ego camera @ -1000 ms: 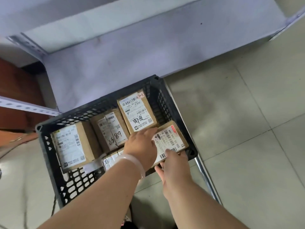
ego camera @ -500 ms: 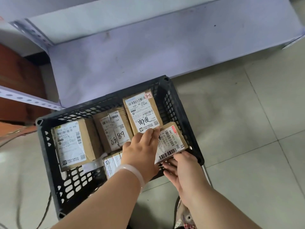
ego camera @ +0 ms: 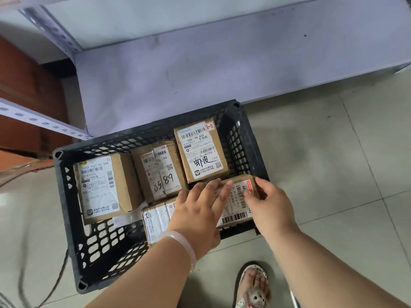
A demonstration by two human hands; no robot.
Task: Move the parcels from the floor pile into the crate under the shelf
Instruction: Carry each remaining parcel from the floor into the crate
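A black plastic crate (ego camera: 64, 207) stands on the tiled floor in front of the white shelf (ego camera: 200, 63). Several brown cardboard parcels with white labels lie inside, among them a large one (ego camera: 100, 187) at the left and one marked 8589 (ego camera: 160, 172). In the near right corner lies another labelled parcel (ego camera: 238, 210). My left hand (ego camera: 198, 212) rests flat on its top with straight fingers. My right hand (ego camera: 271, 207) grips its right end, thumb on the label and fingers curled over the far corner.
A slotted metal shelf upright (ego camera: 44, 124) crosses at the left over a brown surface. A dark cable (ego camera: 55, 281) runs on the floor by the crate's near left corner. My sandalled foot (ego camera: 253, 287) stands just in front of the crate.
My right hand has moved from the parcel's near edge up to its right far corner. The parcel sits lower in the crate's corner, with my left hand still on top.
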